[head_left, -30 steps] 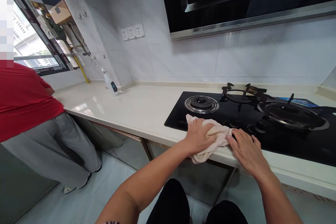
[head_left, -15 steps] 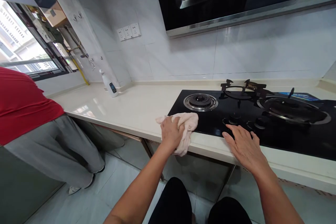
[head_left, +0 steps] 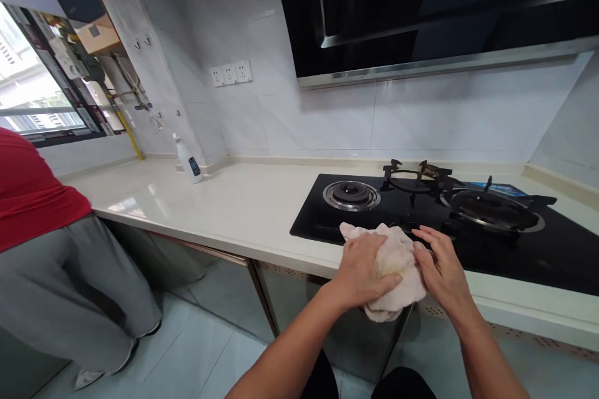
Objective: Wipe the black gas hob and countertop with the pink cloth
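Cloth of crumpled pale-pink fabric (head_left: 406, 283): lower centre-right of the frame, by the front of the black glass cooktop (head_left: 556, 265)!
Left hand (head_left: 362, 271): clutching the bunched folds.
Right hand (head_left: 444, 271): fingers loosely spread, right at the cloth's edge.
White bottle with dark label (head_left: 186, 159): standing left of centre.

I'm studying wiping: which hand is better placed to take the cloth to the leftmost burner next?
Likely the left hand: it holds the cloth, nearer that burner; the right hand is farther off.
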`<state>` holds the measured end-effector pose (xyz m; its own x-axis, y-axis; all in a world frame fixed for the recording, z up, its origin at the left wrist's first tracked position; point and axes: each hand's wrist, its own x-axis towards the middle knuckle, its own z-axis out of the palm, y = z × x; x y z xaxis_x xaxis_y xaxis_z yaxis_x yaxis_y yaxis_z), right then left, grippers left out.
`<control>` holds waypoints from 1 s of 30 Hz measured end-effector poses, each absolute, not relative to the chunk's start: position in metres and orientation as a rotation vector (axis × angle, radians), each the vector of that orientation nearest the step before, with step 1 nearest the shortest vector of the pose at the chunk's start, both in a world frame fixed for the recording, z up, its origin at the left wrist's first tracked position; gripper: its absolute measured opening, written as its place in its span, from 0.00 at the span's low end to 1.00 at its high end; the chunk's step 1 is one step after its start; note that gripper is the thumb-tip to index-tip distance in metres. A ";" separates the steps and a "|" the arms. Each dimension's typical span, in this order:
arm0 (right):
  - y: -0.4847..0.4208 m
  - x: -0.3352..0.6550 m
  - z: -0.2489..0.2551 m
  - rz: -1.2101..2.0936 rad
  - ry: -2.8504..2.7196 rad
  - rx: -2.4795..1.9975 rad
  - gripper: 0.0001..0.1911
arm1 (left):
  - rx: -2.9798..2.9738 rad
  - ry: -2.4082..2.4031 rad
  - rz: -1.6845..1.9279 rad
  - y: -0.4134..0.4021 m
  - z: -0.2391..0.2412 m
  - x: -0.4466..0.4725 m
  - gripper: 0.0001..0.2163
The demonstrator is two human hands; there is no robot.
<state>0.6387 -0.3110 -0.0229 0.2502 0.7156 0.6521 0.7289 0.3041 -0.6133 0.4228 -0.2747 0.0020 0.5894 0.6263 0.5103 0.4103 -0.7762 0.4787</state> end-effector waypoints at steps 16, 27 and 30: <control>-0.317 0.543 -0.034 -0.583 -1.808 -1.740 0.36 | 2.633 1.418 1.747 -0.257 -0.072 0.330 0.11; -0.301 0.482 -0.030 -0.415 -1.965 -1.459 0.43 | 2.739 1.272 1.891 -0.238 -0.081 0.315 0.17; -0.305 0.494 -0.033 -0.366 -1.903 -1.432 0.43 | 2.776 1.269 1.829 -0.241 -0.076 0.311 0.16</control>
